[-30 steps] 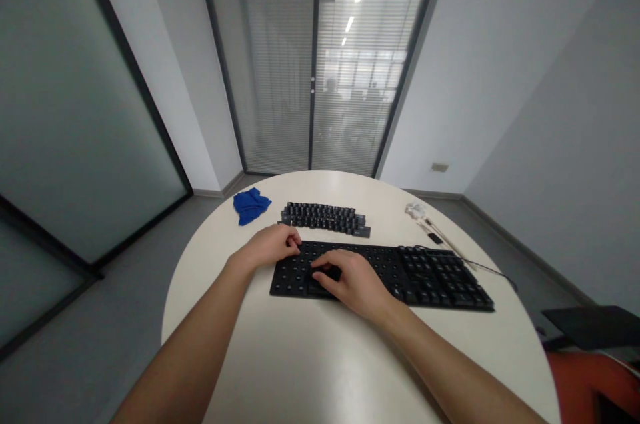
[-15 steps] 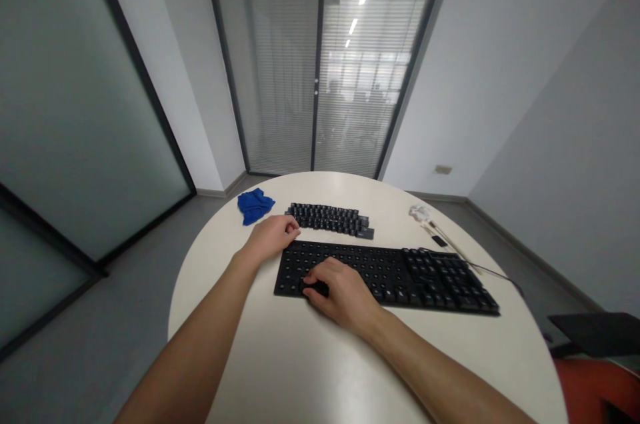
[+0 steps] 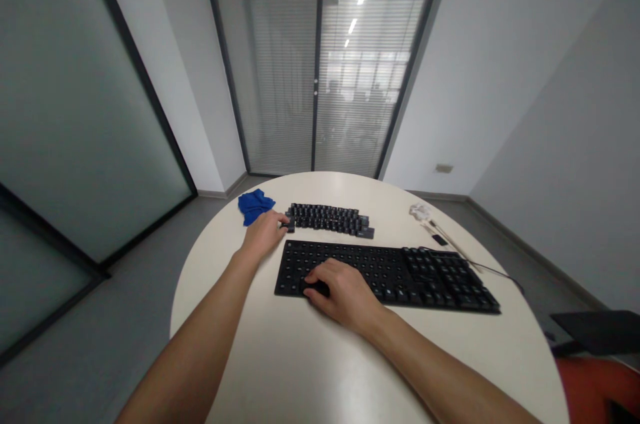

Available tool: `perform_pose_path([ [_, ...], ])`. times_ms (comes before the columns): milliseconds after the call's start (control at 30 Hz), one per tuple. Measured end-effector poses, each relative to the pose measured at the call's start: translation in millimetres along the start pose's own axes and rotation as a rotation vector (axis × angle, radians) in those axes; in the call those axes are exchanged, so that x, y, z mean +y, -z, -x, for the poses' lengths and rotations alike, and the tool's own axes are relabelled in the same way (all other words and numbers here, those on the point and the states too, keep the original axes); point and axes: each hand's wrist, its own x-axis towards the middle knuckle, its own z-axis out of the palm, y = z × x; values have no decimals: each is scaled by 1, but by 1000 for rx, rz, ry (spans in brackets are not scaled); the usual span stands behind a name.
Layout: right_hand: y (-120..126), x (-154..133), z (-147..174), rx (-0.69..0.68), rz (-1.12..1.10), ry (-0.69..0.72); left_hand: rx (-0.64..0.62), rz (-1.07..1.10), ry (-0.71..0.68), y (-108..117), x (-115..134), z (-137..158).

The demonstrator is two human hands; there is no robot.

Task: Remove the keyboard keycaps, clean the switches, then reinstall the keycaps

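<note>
A black keyboard (image 3: 380, 271) lies across the table, with many of its keycaps off on the left and middle and its right part still capped. Behind it, loose black keycaps (image 3: 327, 219) stand in rows. My left hand (image 3: 265, 234) is at the left end of these rows, thumb and fingertips closed at a dark keycap (image 3: 291, 227). Over the keyboard's lower left rests my right hand (image 3: 343, 294), its thumb and fingers curled around a black keycap (image 3: 321, 288), partly hidden by the hand.
A crumpled blue cloth (image 3: 254, 204) lies at the table's left edge, just beyond my left hand. On the right are a clear crumpled plastic bag (image 3: 420, 212), a thin pale stick (image 3: 453, 243) and a small black piece (image 3: 439, 240). The keyboard cable (image 3: 493, 271) runs off right.
My left hand has moved left and slightly away from the keyboard's top left corner to the left end of the loose keycaps. My right hand has hardly moved.
</note>
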Motion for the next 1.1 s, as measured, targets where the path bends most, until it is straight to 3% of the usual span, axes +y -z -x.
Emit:
perform_pose_path([
  [533,6,-5,-1,-20,-18,63,-8,1,-63,-9,0,1],
  [733,3,-4,-2,1,-90,-26,-11,-14,-71,-8,2,1],
  [1100,2,-3,-5,14,-150,-68,-36,6,-87,-4,10,2],
])
